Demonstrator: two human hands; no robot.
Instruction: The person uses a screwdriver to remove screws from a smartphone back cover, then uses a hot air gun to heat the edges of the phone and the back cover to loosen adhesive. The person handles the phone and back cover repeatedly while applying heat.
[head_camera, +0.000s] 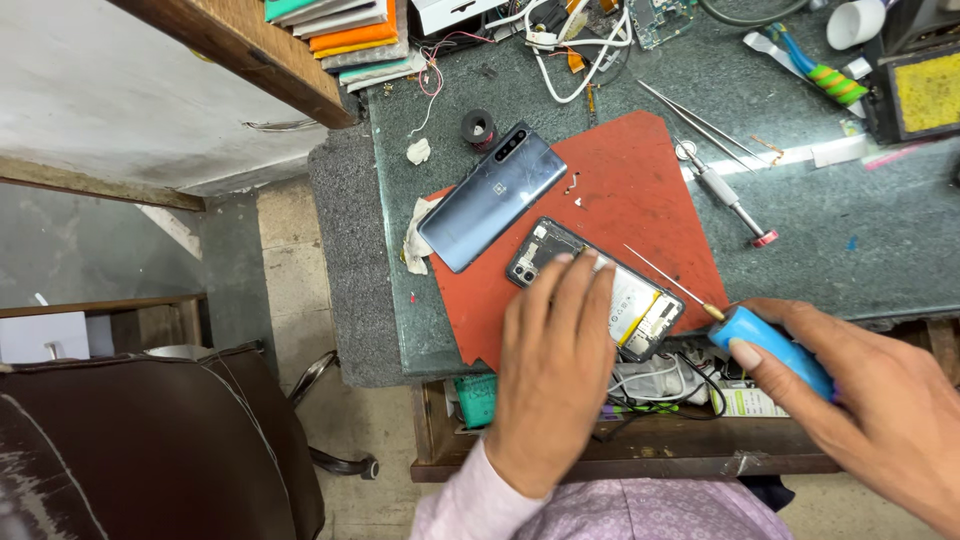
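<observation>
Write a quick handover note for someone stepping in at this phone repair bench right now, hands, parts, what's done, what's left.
Left hand: flat on the opened phone, steadying it on the red mat.
Right hand: gripping the blue-handled screwdriver, tip near the phone's lower right corner.
Done: grey back cover is off, lying face up on the mat's left edge. Small loose parts sit beside it.
Left: internals are exposed; work inside continues. Tweezers and a second driver lie to the right.

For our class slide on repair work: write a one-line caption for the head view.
Left hand steadies an opened phone on a red mat; right hand holds a blue-handled screwdriver.
</observation>
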